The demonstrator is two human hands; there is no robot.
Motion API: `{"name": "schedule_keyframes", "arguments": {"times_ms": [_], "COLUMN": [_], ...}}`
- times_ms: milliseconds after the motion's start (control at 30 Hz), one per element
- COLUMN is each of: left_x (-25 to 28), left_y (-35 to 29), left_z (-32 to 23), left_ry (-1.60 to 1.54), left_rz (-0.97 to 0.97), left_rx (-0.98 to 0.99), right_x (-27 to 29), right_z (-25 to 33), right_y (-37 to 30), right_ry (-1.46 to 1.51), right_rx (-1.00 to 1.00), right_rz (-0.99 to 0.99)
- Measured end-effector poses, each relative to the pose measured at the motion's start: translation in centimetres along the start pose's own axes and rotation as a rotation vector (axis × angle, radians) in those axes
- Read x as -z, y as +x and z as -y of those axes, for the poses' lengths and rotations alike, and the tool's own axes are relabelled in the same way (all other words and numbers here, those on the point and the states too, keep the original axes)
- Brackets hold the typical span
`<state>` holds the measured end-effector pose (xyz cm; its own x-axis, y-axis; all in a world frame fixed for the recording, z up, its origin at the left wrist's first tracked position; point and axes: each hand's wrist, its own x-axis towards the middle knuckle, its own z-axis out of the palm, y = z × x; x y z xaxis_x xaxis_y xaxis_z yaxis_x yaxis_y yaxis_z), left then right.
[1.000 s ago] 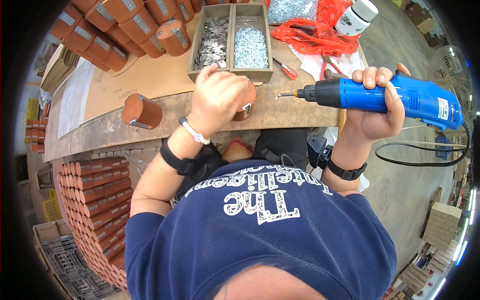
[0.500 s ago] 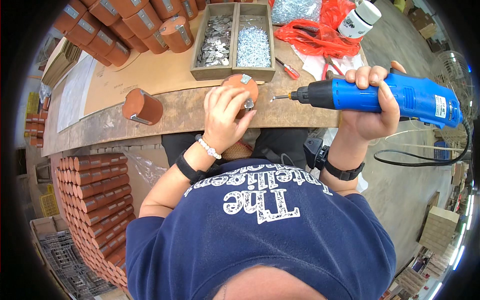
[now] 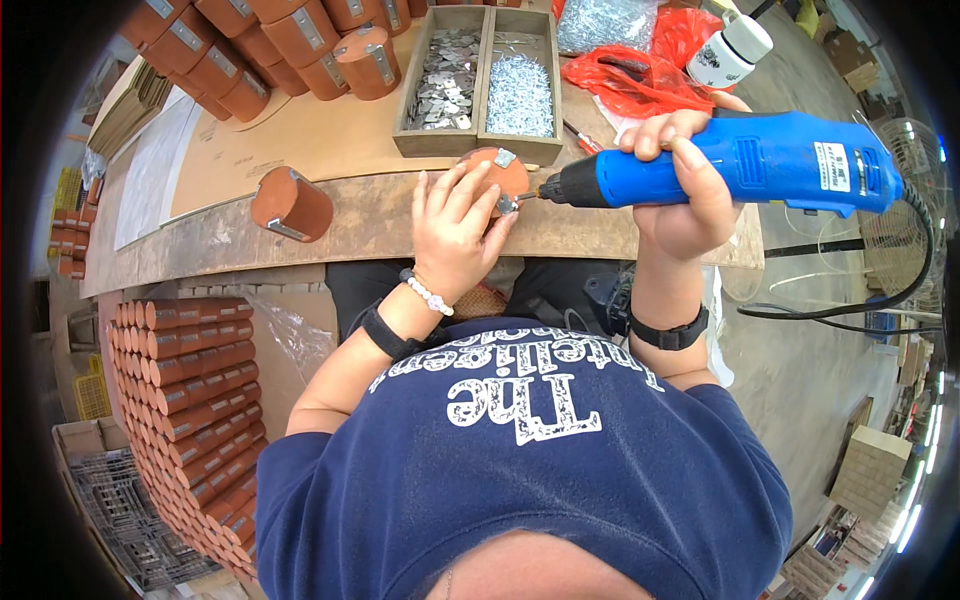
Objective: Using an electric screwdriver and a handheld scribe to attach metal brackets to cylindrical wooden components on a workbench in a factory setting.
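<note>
My left hand (image 3: 450,235) curls over a reddish-brown cylinder (image 3: 515,178) near the table's front edge and steadies it. By its thumb and fingertips, a small grey metal plate (image 3: 507,205) sits at the cylinder's edge. A second metal piece (image 3: 504,158) shows on the cylinder's far side. In my right hand (image 3: 685,195) is a blue electric screwdriver (image 3: 765,165), held level, its black nose pointing left. The bit reaches the near metal plate; whether a screw is on its tip is too small to tell. Another such cylinder (image 3: 291,205) stands to the left.
Beyond the cylinder stands a two-part wooden box (image 3: 437,145) holding metal plates and screws (image 3: 518,95). Stacked cylinders (image 3: 368,65) fill the back left; more are piled (image 3: 190,380) below the table. Red plastic bags (image 3: 640,80) and a white bottle (image 3: 728,50) lie back right. A black cord (image 3: 925,250) trails from the screwdriver.
My right hand has brought the screwdriver left, so its bit now meets the metal plate on the cylinder. My left hand stays on the cylinder. The whole view has shifted slightly.
</note>
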<state>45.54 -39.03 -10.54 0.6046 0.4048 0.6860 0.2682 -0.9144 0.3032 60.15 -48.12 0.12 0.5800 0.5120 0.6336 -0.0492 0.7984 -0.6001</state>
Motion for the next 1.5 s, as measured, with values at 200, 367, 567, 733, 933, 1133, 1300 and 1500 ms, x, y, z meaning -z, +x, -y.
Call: {"name": "schedule_keyframes", "arguments": {"times_ms": [200,367,567,733,933,1133,1300,1500], "left_x": [0.1,-0.2,-0.5,-0.8,-0.6,-0.8,-0.8,-0.8], "left_y": [-0.1,-0.2,-0.4,-0.5,-0.4,-0.4,-0.5,-0.6], "left_z": [0.1,0.2,0.3,0.3,0.1,0.2,0.2,0.3], "left_ry": [-0.024,-0.042,-0.059,-0.106,-0.130,-0.148,-0.159,-0.158], "left_rz": [0.015,-0.001,-0.014,-0.031,-0.014,-0.019,-0.018,-0.030], "left_rx": [0.016,0.013,0.018,0.030,0.051,0.059,0.064,0.058], "right_x": [-0.4,-0.4,-0.3,-0.2,-0.3,0.0,0.6,0.9], "right_z": [-1.2,-2.1,-2.6,-2.6,-2.3,-2.7,-2.7,-2.5], "right_y": [-0.1,-0.2,-0.4,-0.4,-0.5,-0.6,-1.0,-1.0], "right_ry": [-0.049,-0.071,-0.055,-0.040,-0.019,-0.027,-0.081,-0.074], "right_rx": [-0.004,-0.002,-0.004,0.002,-0.012,-0.010,-0.025,-0.017], "right_rz": [-0.012,0.011,0.000,0.023,0.009,0.014,0.045,0.054]}}
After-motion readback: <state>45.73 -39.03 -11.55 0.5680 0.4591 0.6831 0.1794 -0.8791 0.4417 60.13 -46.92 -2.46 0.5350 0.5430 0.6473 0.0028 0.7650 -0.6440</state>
